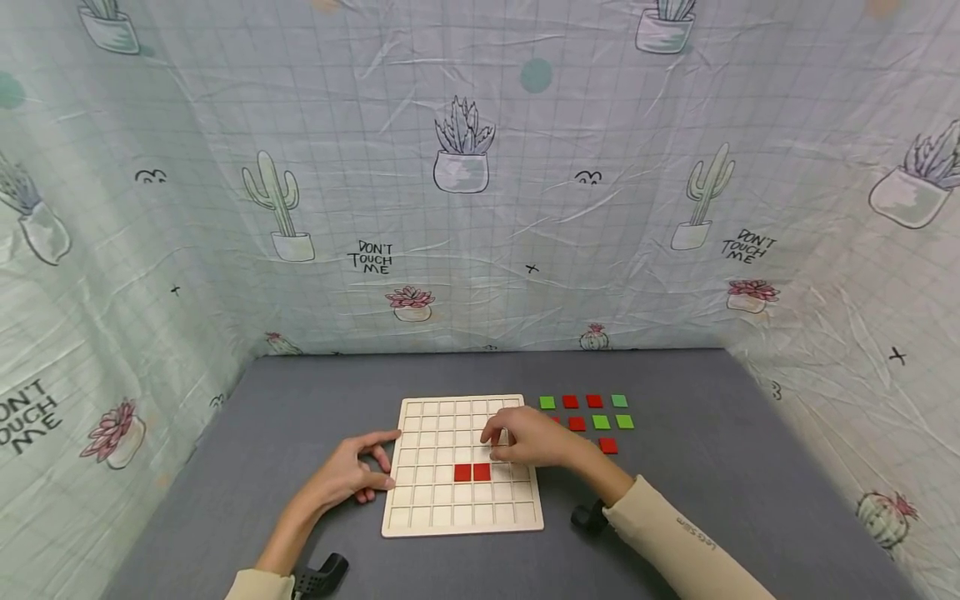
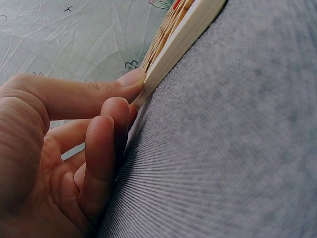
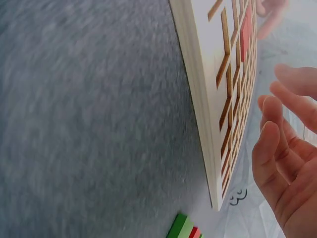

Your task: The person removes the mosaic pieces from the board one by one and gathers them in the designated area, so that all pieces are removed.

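A pale wooden grid board (image 1: 423, 492) lies on the table, with two red square tiles (image 1: 462, 472) side by side in its cells. My left hand (image 1: 347, 471) is at the board's left side, thumb and index fingertips touching the edge some way apart. In the left wrist view the thumb (image 2: 94, 96) rests against the board's wooden rim (image 2: 171, 47), other fingers loosely bent. Over the board's right part hovers my right hand (image 1: 528, 437), fingers loosely bent. The right wrist view shows its fingers (image 3: 267, 144) apart from the thumb, with no tile visible between them.
Right of the board lie several loose red tiles (image 1: 594, 401) and green tiles (image 1: 601, 422), one partly behind the right hand. Black wrist devices (image 1: 588, 518) sit by both forearms. A patterned curtain (image 1: 465, 250) closes off the grey table (image 1: 322, 392) at the back and sides.
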The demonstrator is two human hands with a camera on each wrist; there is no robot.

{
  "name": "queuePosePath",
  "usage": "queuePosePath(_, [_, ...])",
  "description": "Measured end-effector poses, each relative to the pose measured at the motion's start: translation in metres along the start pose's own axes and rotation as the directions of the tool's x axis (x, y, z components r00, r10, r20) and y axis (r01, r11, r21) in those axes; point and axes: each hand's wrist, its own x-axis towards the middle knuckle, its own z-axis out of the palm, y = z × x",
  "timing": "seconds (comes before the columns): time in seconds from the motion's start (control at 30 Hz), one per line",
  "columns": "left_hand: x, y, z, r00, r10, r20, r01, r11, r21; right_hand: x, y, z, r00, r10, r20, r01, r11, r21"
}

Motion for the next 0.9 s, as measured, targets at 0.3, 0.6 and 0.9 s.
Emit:
queuePosePath(0.3, [0.0, -0.003, 0.0, 1.0, 0.005, 0.0, -0.005, 1.0, 0.004, 0.01, -0.008, 0.008, 0.999, 0.029, 0.02, -0.028, 0.999, -0.04])
queuePosePath(0.6, [0.001, -0.004, 0.001, 1.0, 0.008, 0.004, -0.008, 1.0, -0.006, 0.017, -0.011, 0.015, 0.998, 0.045, 0.036, -0.043, 0.997, -0.065])
queuePosePath(0.9, [0.001, -0.003, -0.001, 1.0, 0.008, 0.005, -0.007, 1.0, -0.017, 0.021, -0.014, 0.02, 0.998, 0.029, 0.05, -0.024, 0.995, -0.097])
